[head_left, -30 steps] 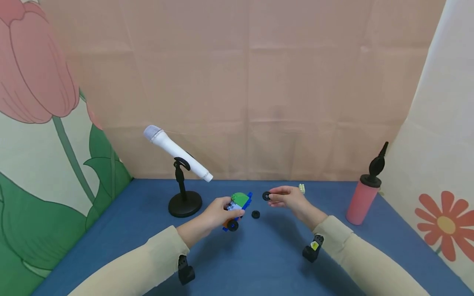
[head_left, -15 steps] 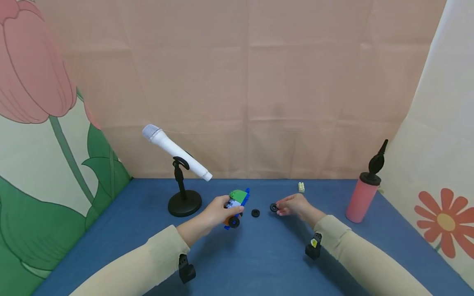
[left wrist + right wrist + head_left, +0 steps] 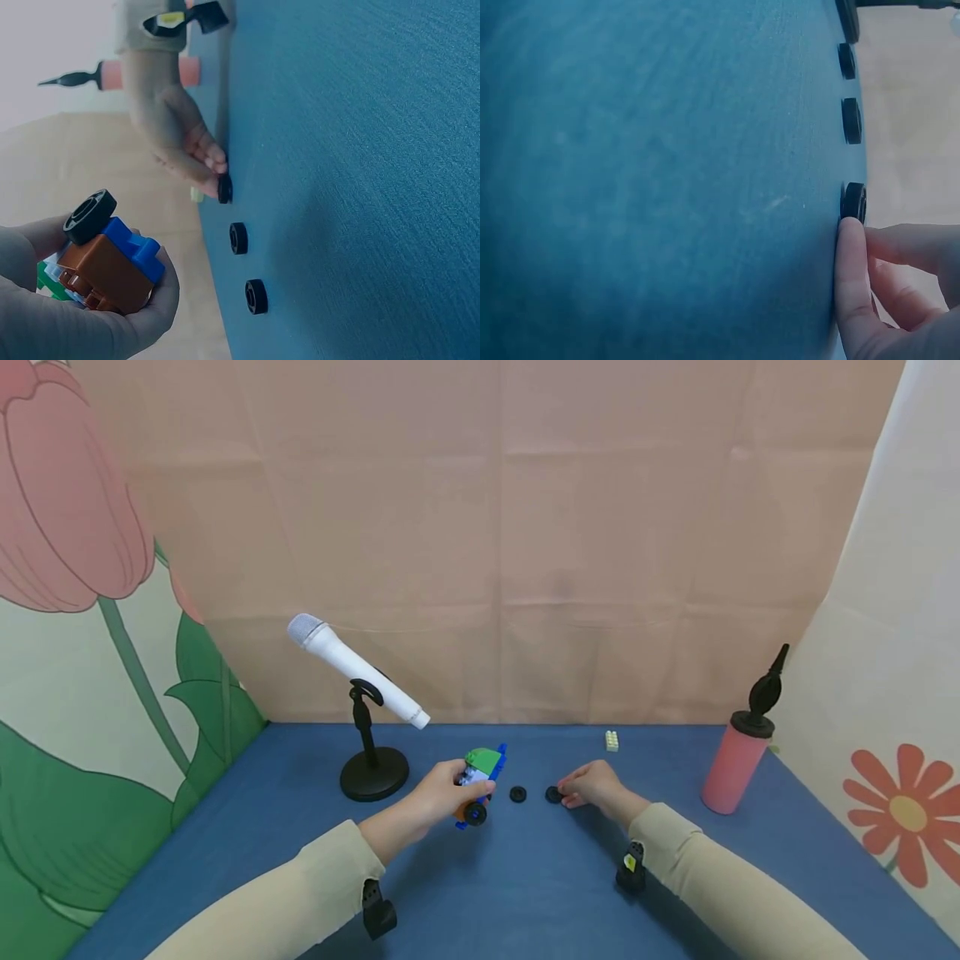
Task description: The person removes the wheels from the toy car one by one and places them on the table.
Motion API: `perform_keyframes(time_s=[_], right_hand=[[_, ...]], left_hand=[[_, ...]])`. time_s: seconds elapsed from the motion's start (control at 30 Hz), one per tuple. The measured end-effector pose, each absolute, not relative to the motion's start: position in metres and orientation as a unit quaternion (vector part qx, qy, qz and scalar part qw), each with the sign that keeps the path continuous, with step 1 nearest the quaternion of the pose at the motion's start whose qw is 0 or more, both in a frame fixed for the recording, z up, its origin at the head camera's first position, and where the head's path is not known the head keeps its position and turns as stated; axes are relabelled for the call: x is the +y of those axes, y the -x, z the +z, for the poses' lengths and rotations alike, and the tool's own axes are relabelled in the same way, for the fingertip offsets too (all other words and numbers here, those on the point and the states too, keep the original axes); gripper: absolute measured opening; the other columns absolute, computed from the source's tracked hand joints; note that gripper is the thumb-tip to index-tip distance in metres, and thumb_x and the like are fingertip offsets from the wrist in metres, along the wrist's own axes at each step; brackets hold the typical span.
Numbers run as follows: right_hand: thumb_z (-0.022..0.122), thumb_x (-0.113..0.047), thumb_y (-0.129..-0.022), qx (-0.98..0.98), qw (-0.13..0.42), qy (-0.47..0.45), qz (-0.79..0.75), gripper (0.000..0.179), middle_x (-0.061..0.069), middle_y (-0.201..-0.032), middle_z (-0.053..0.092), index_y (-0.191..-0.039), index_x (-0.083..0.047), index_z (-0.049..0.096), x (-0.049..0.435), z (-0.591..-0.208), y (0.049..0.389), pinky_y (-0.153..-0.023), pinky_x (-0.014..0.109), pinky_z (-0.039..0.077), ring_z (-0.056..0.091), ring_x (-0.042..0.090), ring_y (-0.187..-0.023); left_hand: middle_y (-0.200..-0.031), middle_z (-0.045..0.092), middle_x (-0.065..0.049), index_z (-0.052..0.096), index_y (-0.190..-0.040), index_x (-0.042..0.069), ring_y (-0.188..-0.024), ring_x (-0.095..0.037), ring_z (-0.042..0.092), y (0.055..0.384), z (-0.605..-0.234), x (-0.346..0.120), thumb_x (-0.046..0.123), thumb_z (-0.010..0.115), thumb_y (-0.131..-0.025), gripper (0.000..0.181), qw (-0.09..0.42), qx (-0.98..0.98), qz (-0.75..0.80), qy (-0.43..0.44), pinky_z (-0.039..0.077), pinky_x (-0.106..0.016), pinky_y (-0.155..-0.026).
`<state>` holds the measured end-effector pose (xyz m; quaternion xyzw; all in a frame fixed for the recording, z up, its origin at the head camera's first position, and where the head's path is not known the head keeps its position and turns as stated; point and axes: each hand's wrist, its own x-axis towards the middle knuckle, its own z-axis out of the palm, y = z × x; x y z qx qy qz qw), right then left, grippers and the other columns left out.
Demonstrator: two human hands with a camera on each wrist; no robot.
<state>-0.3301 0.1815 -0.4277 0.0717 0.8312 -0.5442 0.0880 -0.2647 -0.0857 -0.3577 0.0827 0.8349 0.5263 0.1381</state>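
My left hand (image 3: pixel 441 795) grips a small toy car (image 3: pixel 480 760) of green, blue, light-blue and orange-brown building bricks, raised over the table. A black wheel (image 3: pixel 90 216) is fitted on the car's side in the left wrist view. Farther right, my right hand (image 3: pixel 597 790) pinches a loose black toy wheel (image 3: pixel 553 795) that lies flat at the blue tabletop, thumb and finger at its rim (image 3: pixel 854 201). Two more loose wheels lie in a row with it: a middle wheel (image 3: pixel 241 238) and a nearer wheel (image 3: pixel 259 297); the latter is hidden behind the left hand and car in the head view.
A white microphone (image 3: pixel 360 668) rests on a black stand (image 3: pixel 375 774) at the left. At the right stands a pink hand pump (image 3: pixel 735 768) with a black top. A pale yellow-green brick (image 3: pixel 612 741) lies near the table's back edge, before a beige backdrop (image 3: pixel 570 543).
My right hand has lowered the wheel from the air to the tabletop, slightly right of where it was. The left hand with the car has barely shifted.
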Motion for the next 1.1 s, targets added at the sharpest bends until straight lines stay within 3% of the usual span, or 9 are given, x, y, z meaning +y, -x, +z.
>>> perform_keyframes(time_s=[0.37, 0.67, 0.83, 1.1], right_hand=[[0.061, 0.002, -0.091, 0.804, 0.112, -0.090, -0.577, 0.020, 0.026, -0.112, 0.067, -0.107, 0.012, 0.067, 0.183, -0.427, 0.327, -0.067, 0.031, 0.059, 0.070, 0.016, -0.068], [0.057, -0.001, -0.092, 0.766, 0.138, -0.047, -0.626, 0.029, 0.021, -0.091, 0.068, -0.114, 0.018, 0.058, 0.188, -0.413, 0.317, -0.072, 0.033, 0.059, 0.068, 0.017, -0.069], [0.055, -0.007, -0.096, 0.768, 0.147, -0.039, -0.622, 0.034, 0.020, -0.092, 0.068, -0.121, 0.015, 0.056, 0.182, -0.399, 0.306, -0.075, 0.035, 0.059, 0.069, 0.014, -0.069], [0.057, -0.017, -0.097, 0.756, 0.224, 0.084, -0.609, 0.040, 0.012, -0.086, 0.069, -0.123, 0.014, 0.057, 0.161, -0.383, 0.282, -0.077, 0.036, 0.058, 0.069, 0.015, -0.073]], left_hand=[[-0.108, 0.063, -0.013, 0.052, -0.126, -0.002, -0.088, -0.019, 0.061, 0.260, -0.357, -0.082, 0.032, 0.066, -0.092, 0.050, 0.138, 0.832, 0.532, -0.072, 0.054, -0.033, -0.076], [-0.115, 0.063, -0.013, 0.051, -0.129, -0.002, -0.096, -0.021, 0.061, 0.262, -0.358, -0.078, 0.032, 0.068, -0.091, 0.053, 0.136, 0.827, 0.540, -0.074, 0.054, -0.040, -0.088], [-0.116, 0.063, -0.013, 0.052, -0.129, -0.001, -0.097, -0.021, 0.061, 0.264, -0.356, -0.072, 0.032, 0.068, -0.091, 0.053, 0.129, 0.826, 0.543, -0.079, 0.053, -0.041, -0.089], [-0.113, 0.065, -0.013, 0.055, -0.125, -0.002, -0.095, -0.020, 0.063, 0.269, -0.359, -0.066, 0.033, 0.069, -0.090, 0.051, 0.125, 0.831, 0.537, -0.070, 0.053, -0.040, -0.091]])
